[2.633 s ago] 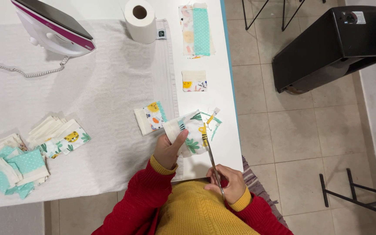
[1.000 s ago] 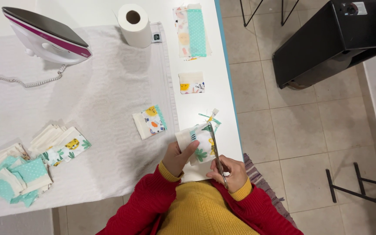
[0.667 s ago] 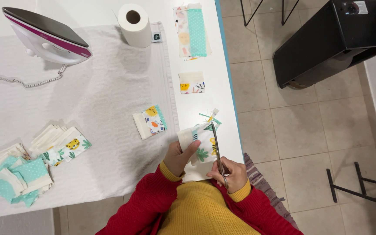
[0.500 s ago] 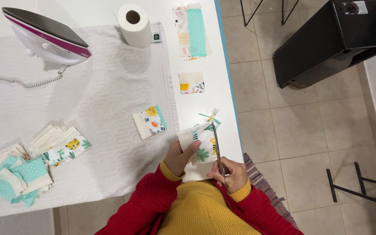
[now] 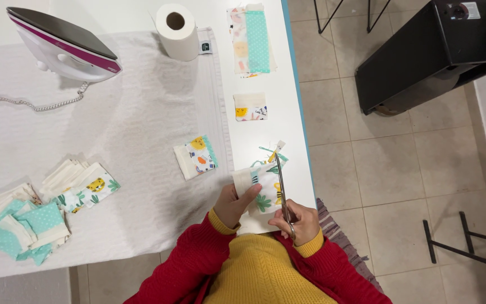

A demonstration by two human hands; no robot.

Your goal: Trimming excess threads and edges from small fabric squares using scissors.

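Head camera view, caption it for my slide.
Right hand scissors trim a printed fabric patch held by the left hand.

Irons: one, white and magenta (image 5: 63, 42), at the far left corner of the table (image 5: 288, 73).
Paper rolls: one (image 5: 176, 31), upright at the far edge.
Towels: one, white (image 5: 113, 146), spread over the table's left part.
Scissors: one pair (image 5: 281, 183), at the near right edge.
Hands: two, left hand (image 5: 235, 204) and right hand (image 5: 298, 220).
Fabric piece held: one, leaf print (image 5: 259, 183).
Single fabric pieces lying apart: three, long strip (image 5: 251, 40), small square (image 5: 250, 107), folded square (image 5: 196, 157).
Fabric piles: two, one near the left edge (image 5: 21, 228), one just beside it (image 5: 80, 183).
Black boxes on the floor: one (image 5: 434, 50).
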